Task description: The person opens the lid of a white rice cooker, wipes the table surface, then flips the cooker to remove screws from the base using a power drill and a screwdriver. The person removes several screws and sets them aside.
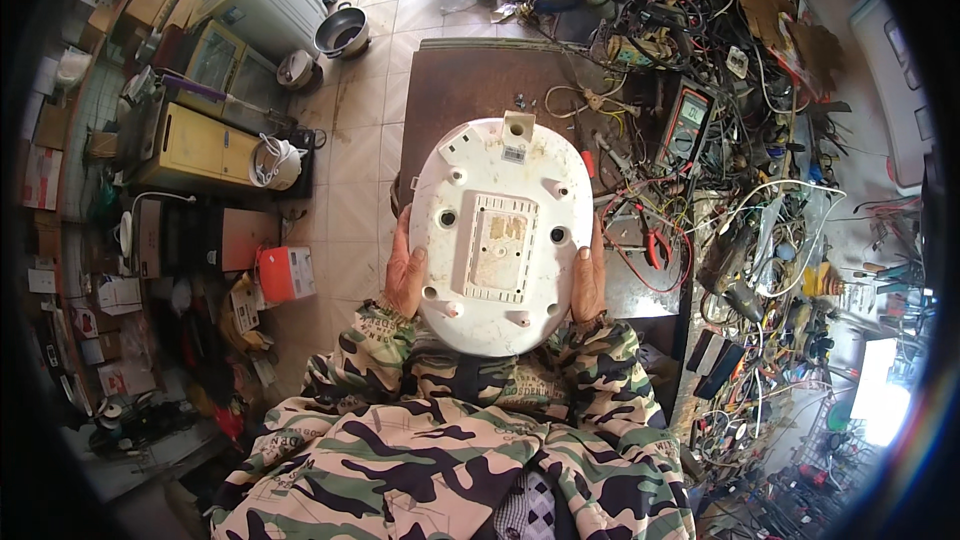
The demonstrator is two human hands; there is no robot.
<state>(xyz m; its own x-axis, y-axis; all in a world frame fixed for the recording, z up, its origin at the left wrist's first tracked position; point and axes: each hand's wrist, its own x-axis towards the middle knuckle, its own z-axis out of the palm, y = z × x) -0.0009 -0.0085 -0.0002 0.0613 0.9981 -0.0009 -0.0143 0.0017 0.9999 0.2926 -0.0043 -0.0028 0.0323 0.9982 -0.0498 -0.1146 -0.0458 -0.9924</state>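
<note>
Between my hands is a white oval plastic appliance (447, 270), its underside facing up. It has a raised vented panel in the middle, several screw posts and round holes, and brown stains. A small square tab with a hole sticks out at its far end. My left hand (404, 275) grips the left edge, fingers mostly hidden beneath or behind it. On the opposite edge my right hand (588, 282) grips in the same way, thumb on the rim. The appliance's near end is by my camouflage jacket, and its far end overlaps the brown workbench (470, 80).
Right of the appliance lie red-handled pliers (655, 248), a multimeter (686, 125) with red and black leads, and a large tangle of cables (640, 10). At left stand yellow cabinets (205, 148), an orange-red box (287, 273) and a black pan (342, 32) on the tiled floor.
</note>
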